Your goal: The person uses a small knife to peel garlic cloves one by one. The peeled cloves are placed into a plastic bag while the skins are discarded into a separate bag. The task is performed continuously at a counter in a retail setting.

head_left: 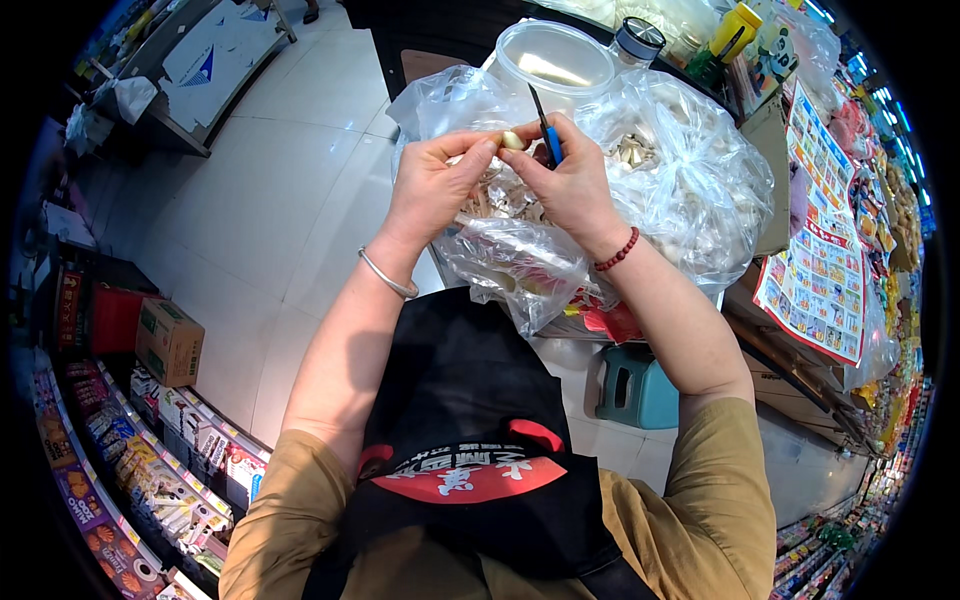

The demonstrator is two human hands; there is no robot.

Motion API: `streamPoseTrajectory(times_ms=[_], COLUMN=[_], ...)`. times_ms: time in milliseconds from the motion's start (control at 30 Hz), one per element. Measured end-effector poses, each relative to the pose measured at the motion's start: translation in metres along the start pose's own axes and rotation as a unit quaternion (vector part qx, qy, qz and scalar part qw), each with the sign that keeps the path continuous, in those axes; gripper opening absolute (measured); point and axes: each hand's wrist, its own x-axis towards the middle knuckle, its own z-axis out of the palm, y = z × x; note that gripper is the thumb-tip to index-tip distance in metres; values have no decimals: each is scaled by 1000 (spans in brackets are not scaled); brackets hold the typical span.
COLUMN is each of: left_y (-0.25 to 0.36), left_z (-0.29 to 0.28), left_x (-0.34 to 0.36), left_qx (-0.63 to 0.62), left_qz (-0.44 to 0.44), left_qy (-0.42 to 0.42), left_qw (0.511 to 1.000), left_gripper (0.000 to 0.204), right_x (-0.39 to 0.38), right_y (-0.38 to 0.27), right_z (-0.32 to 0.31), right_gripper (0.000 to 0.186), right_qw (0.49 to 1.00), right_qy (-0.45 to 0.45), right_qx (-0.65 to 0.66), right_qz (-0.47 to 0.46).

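A pale garlic clove [512,140] is pinched at the fingertips where my two hands meet. My left hand [432,180] is closed on it from the left, thumb and fingertips together. Held in my right hand [578,188] is a small knife [552,143] with a blue and black handle, its dark blade pointing up and away from me; the right thumb also reaches the clove. Below the hands, an open clear plastic bag [520,262] holds papery garlic skins [502,195]. To the right lies a larger clear bag [705,170] of garlic.
Behind the bags stands a clear round plastic tub [556,50], with a dark-lidded jar [638,42] beside it. A teal stool [638,388] is under the table's right side. Packed shelves and a printed flyer [822,235] line the right; a cardboard box [170,342] sits at left.
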Motion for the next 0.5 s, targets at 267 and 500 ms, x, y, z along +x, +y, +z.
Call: streamPoseTrajectory(times_ms=[267, 500], left_y=[2, -2], left_z=[2, -2], left_x=[1, 2], left_qx=[11, -2], left_qz=[-5, -3], left_qy=[25, 21], left_qw=[1000, 1000], left_gripper=[24, 23], right_x=[2, 1], right_y=[4, 2], right_z=[0, -2], right_gripper=[21, 21], right_qw=[999, 997], right_qy=[-13, -40], right_qx=[49, 65], right_qz=[16, 33])
